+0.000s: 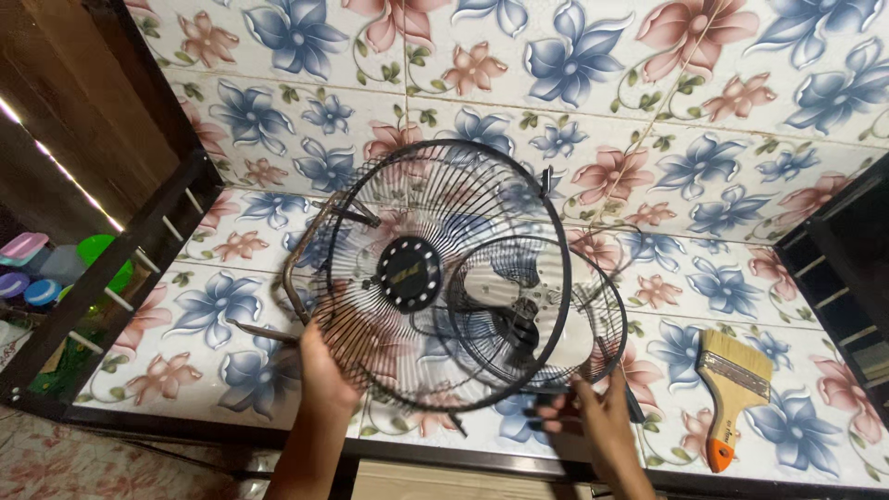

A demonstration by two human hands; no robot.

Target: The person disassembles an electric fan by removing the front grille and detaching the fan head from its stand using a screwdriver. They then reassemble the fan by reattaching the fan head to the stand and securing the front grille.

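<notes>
Far left, beyond a dark metal frame (139, 231): coloured plastic containers (42, 273), pink, blue and green, partly hidden.

Centre-left, over a floor of floral tiles (213, 306): left hand (319, 370) raised from below, fingers curled around the near-left rim of the front fan guard (435, 268). Grip closed on the wire rim; fingertips hidden behind the mesh. Guard round, of black wire, tilted up and facing the camera, with a black centre disc (409, 273) ringed by pale dots. Brownish curved metal bar (301, 250) just beside the guard's left edge, partly behind it.

Centre-right, behind and touching the front guard: rear fan guard (574, 315), smaller in view, black wire too, with pale fan blades (569, 338) and a dark hub inside. Blades blurred, edges hard to tell.

Near centre-right: right hand (593, 421) at the lower rim of the rear guard, fingers bent and spread around the wire and a dark part beneath. Looks closed on it, though blurred.

Right: paintbrush (732, 389) lying flat on the tiles, well apart from the fan, pale bristles pointing far, wooden handle with orange tip near.

Far right edge: another dark frame (833, 268).
</notes>
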